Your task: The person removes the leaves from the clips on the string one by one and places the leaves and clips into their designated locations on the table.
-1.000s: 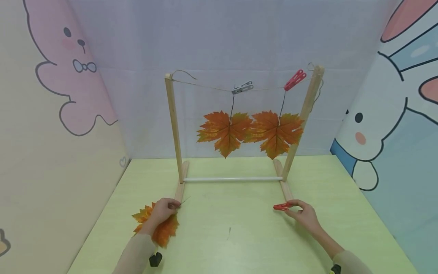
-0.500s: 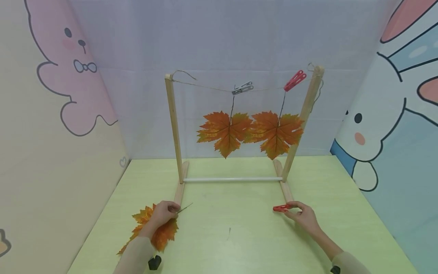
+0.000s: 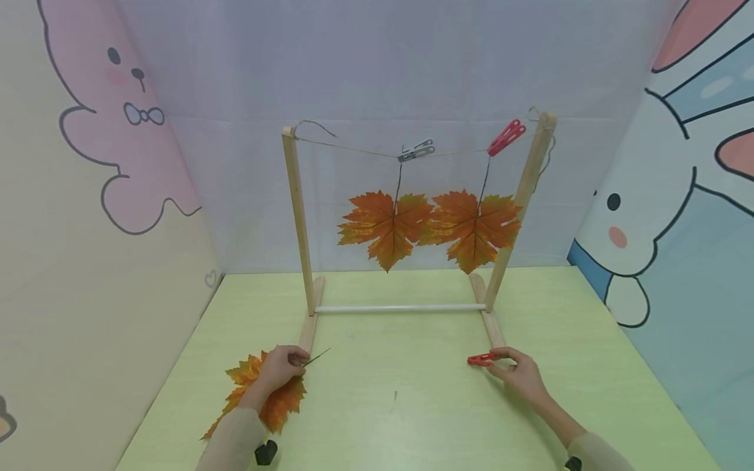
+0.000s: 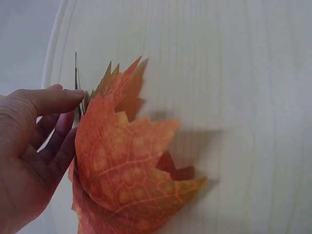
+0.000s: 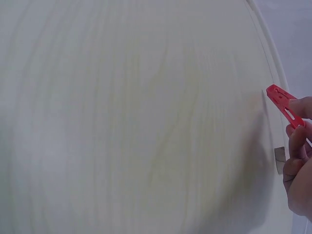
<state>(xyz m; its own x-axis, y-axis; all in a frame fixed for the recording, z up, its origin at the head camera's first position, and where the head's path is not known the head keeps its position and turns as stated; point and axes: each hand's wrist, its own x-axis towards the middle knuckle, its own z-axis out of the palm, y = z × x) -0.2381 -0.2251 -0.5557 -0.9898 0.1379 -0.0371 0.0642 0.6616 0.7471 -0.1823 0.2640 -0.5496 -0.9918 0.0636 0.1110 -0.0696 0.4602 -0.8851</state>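
Tabletop (image 3: 383, 360) underlies both grips: left hand (image 3: 284, 367) pinches leaf stem (image 3: 318, 356), unclipped; right hand (image 3: 523, 377) pinches red clip (image 3: 480, 360); beyond, two leaves (image 3: 389, 226) hang clipped.

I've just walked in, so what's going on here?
A person's left-hand grip pinches an orange maple leaf by its stem, while the right-hand grip holds a red clothespin. On the twine of a wooden stand, one leaf hangs from a gray clothespin and another leaf from a second red clothespin. Both held things are off the twine.
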